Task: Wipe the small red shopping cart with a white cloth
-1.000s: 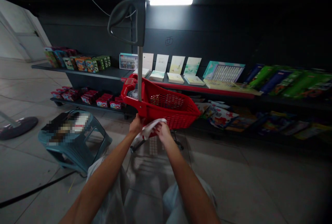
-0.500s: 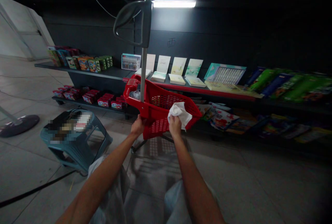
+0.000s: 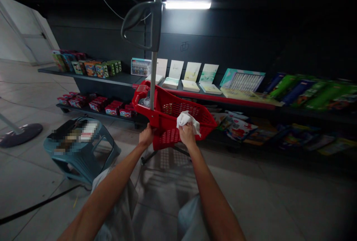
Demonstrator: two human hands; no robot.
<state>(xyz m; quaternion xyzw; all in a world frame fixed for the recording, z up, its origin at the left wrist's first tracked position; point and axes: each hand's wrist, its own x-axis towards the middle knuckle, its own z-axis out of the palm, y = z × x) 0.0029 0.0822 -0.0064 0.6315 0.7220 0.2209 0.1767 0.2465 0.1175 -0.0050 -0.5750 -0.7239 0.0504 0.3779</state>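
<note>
A red plastic shopping basket [image 3: 168, 122] on a wheeled frame stands in front of me, with holes along its sides. My left hand [image 3: 146, 136] is closed on the lower edge of its near end. My right hand [image 3: 187, 134] grips a crumpled white cloth [image 3: 186, 118] against the basket's near side rim, towards the middle. A metal pole [image 3: 153, 73] with a dark grey loop handle [image 3: 156, 27] rises from the basket's left end. Something clear and crumpled [image 3: 145, 102], perhaps plastic, lies in the small compartment at that end.
Behind the basket runs a dark shelf [image 3: 111, 77] with notebooks [image 3: 190, 85], marker sets [image 3: 242, 79] and small boxes [image 3: 90, 68]. Bagged goods [image 3: 240, 127] fill the lower shelf. A blue-grey stool [image 3: 92, 163] with blurred items stands at left; a black strap [image 3: 41, 203] crosses the floor.
My right hand has moved slightly left along the basket's rim, and the cloth has bunched up more. My left hand keeps its hold on the basket.
</note>
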